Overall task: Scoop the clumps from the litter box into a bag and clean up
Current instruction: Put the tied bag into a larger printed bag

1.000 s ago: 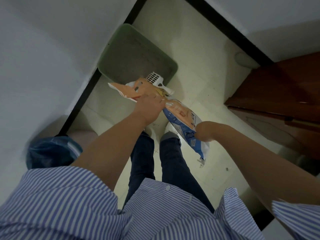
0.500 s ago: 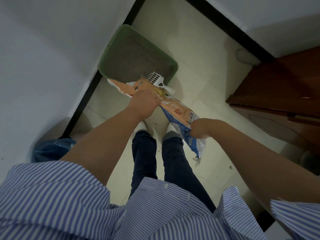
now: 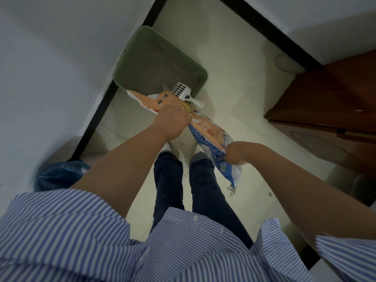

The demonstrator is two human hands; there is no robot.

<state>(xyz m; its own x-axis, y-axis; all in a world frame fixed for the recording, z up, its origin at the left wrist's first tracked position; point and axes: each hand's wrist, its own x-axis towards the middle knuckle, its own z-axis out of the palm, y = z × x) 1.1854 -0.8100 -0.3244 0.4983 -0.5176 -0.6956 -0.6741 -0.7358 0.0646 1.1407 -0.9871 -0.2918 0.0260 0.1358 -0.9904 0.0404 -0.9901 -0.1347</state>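
Observation:
A green litter box (image 3: 122,64) with grey litter stands on the floor against the left wall. A white slotted scoop (image 3: 181,91) leans on its near rim. I hold an orange, blue and white printed bag (image 3: 211,137) stretched slantwise above my feet. My left hand (image 3: 175,121) grips the bag near its orange upper end, close to the box's near edge. My right hand (image 3: 236,153) grips the blue lower part, its fingers hidden under the bag. The bag's open end points toward the box.
A bin lined with blue plastic (image 3: 59,176) stands at the lower left by the wall. A brown wooden door (image 3: 329,102) is at the right. Black skirting runs along both walls. Small specks of litter lie on the pale floor tiles (image 3: 234,64).
Both hands and the bag have shifted slightly; the right hand has risen a little along the blue end. The litter box and scoop have not moved.

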